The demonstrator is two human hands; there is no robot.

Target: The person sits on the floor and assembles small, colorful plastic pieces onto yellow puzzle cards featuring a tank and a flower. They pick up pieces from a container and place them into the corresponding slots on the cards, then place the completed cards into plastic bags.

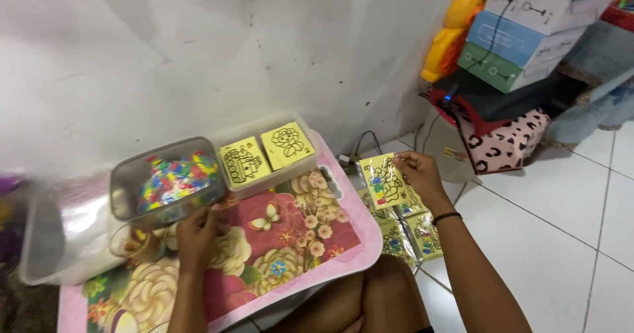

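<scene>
Head view, from the left: a large clear plastic tub (49, 240) sits blurred at the edge, its contents impossible to make out. Next to it, a smaller clear container (168, 181) full of small multicoloured pieces rests on the floral pink tabletop (284, 234); what the pieces are is too fine to tell. The left hand (198, 230) lies against the container's near wall, fingers curled up under its edge, though the grip itself is mostly hidden behind the knuckles, so I cannot tell how firmly it closes. Just beyond, a shallow clear tray (271, 151) holds two yellow picture cards with black line drawings. Past the tabletop's right edge, the right hand (417, 173) pinches the top corner of a yellow sticker sheet (383, 182) in a clear sleeve, thumb and fingers pressed on it. Beneath it, a stack of similar sheets (409, 230) lies on the white tiled floor (561, 201), partly covered. Farther right, stacked boxes (528, 29) are cut off by the frame.
</scene>
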